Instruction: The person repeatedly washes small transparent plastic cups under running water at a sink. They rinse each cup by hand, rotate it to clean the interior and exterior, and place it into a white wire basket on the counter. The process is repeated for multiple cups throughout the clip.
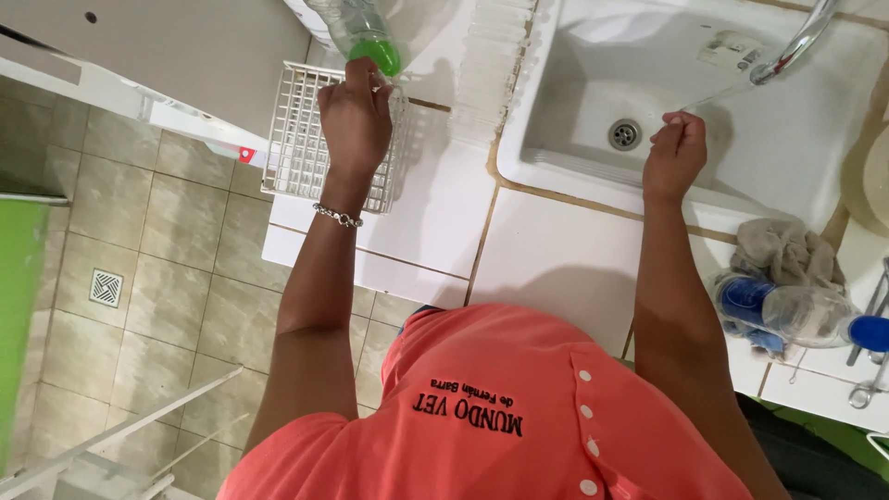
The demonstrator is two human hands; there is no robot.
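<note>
The left hand [355, 116] reaches over a white wire rack [301, 139] on the tiled counter [546, 255], its fingers wrapped around the lower end of a clear plastic bottle with green liquid [364, 35]; the hand covers part of the rack's grid and the bottle's upper part runs out of the top of the frame. The right hand [676, 153] hovers over the near rim of the white sink [648, 83], fingertips pinched together on something thin and pale that is too small to make out. Only the curved end of the metal tap [795, 46] shows, the rest being cut off at the top edge. At the right edge a crumpled grey cloth [787, 252] lies just beside a lying clear bottle with blue caps [804, 315], partly cropped. The person's coral shirt [519, 417] hides the counter's front edge.
</note>
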